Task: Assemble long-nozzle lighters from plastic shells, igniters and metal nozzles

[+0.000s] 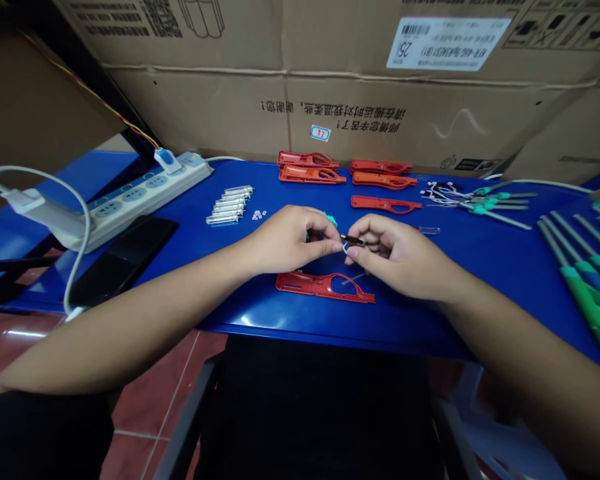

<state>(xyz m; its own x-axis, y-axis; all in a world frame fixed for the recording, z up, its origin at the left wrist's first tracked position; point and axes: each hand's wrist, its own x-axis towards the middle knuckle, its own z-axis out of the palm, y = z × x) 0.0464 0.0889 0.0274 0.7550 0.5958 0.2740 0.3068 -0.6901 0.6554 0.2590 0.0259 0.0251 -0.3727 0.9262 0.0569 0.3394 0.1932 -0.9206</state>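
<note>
Between my two hands is a small black part (353, 240) with a brass-coloured end and a thin white wire (345, 249). My right hand (387, 250) pinches the black part between thumb and fingers. The thumb and forefinger of my left hand (300, 240) are pressed together at the wire's other end. Some teal plastic (330, 218) shows behind my left fingers, mostly hidden. Below my hands a red lighter casing half (305, 285) lies hollow side up. More casing halves, an orange one (313, 175) and a red one (383, 204) among them, lie behind.
Several clear fuel tubes (230, 205) lie to the left, beside a power strip (145, 193) and a black phone (125, 257). On the right are metal rods with teal ends (500, 203), wired parts (445, 192) and finished-looking lighters (585, 280). A cardboard box (230, 100) stands behind.
</note>
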